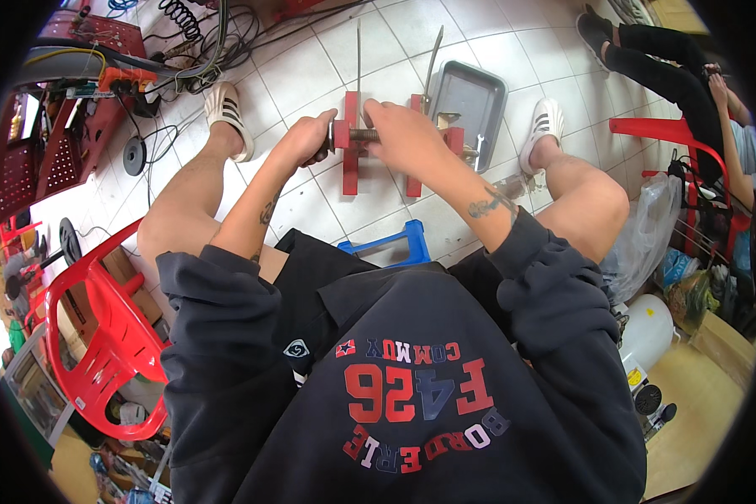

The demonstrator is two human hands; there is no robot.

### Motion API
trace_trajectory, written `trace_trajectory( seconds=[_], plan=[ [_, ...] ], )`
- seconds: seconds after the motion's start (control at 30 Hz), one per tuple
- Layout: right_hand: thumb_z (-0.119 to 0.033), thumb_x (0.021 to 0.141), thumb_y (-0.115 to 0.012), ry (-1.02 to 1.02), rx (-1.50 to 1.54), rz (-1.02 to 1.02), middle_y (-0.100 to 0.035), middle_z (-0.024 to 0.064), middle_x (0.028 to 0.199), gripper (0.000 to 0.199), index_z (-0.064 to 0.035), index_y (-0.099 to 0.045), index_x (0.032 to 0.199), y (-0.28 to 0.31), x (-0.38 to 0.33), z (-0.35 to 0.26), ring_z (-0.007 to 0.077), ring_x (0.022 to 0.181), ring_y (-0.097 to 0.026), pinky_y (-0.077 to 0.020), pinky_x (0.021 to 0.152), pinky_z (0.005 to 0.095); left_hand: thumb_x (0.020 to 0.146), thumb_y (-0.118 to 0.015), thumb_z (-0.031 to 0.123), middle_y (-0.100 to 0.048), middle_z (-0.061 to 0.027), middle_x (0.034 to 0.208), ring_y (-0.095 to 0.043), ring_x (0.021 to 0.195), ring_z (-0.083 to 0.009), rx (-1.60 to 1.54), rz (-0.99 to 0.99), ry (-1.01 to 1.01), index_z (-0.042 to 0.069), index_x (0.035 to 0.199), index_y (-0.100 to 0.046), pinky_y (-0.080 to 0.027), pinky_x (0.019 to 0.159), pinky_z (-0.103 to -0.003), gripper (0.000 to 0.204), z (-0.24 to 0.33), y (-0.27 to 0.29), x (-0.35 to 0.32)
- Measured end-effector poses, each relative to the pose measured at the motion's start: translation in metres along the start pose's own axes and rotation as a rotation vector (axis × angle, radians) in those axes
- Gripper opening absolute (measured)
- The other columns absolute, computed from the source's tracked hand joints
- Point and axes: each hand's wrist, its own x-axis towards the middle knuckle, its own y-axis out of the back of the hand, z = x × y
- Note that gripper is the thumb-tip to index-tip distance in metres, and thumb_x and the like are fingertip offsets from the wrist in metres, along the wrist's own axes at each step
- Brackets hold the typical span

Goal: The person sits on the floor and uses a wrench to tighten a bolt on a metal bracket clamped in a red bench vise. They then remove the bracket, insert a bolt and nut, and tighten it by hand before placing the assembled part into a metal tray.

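I sit over a red frame [353,147] on the tiled floor: my left hand [309,139] curls its fingers around the threaded rod's [363,133] end to steady it, my right hand [403,134] closes over the rod between the uprights; a grey tray [472,101] lies just beyond my right fingers.

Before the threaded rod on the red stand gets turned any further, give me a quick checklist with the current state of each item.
1. Left hand has a grip on the end of the threaded rod: ok.
2. Right hand is closed over the rod between the two uprights of the red stand: ok.
3. Red stand sits flat on the tiled floor: cannot tell, its base is partly hidden by the arms.
4. Grey metal tray lies within reach behind the stand: ok.
5. Feet in white sandals are apart from the stand: ok.
6. Fingers clear of the uprights: cannot tell.
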Motion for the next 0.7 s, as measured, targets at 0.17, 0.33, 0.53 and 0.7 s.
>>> trace_trajectory(
  seconds=[0.17,0.33,0.53,0.7],
  plan=[
    [-0.027,0.087,-0.069,-0.096,0.055,-0.159,-0.066,0.0170,0.104,0.030,-0.0036,-0.060,0.104,0.010,-0.003,-0.001,0.0377,0.094,-0.064,-0.0503,0.079,0.0457,0.092,-0.051,0.044,-0.063,-0.0101,0.060,-0.061,0.050,-0.0197,0.360,-0.045,0.013,0.000,0.081,-0.068,-0.043,0.045,-0.032,0.049,-0.014,0.003,0.017],
    [-0.031,0.089,-0.069,-0.037,0.170,0.043,-0.065,0.0195,0.106,0.036,-0.0017,-0.060,0.108,-0.004,-0.007,0.010,0.0356,0.098,-0.062,-0.0498,0.080,0.0446,0.093,-0.056,0.034,-0.069,-0.0121,0.076,-0.069,0.070,-0.0191,0.266,0.141,-0.227,-0.003,0.099,-0.066,-0.052,0.065,-0.029,0.039,0.004,0.020,-0.005],
    [-0.022,0.090,-0.068,0.008,0.097,-0.024,-0.065,0.0195,0.101,0.032,-0.0013,-0.060,0.112,-0.003,-0.007,0.013,0.0366,0.097,-0.062,-0.0495,0.082,0.0445,0.099,-0.054,0.030,-0.070,-0.0139,0.091,-0.069,0.080,-0.0194,-0.175,0.037,-0.174,-0.007,0.110,-0.062,-0.054,0.070,-0.029,0.040,0.034,0.023,-0.061],
    [-0.018,0.093,-0.061,0.022,0.160,-0.108,-0.067,0.0189,0.091,0.025,-0.0025,-0.059,0.113,-0.003,-0.001,0.018,0.0388,0.091,-0.064,-0.0494,0.081,0.0459,0.100,-0.052,0.040,-0.069,-0.0157,0.100,-0.069,0.085,-0.0206,-0.156,0.105,-0.205,-0.005,0.124,-0.055,-0.054,0.072,-0.029,0.051,0.027,0.017,-0.065]
  ],
)
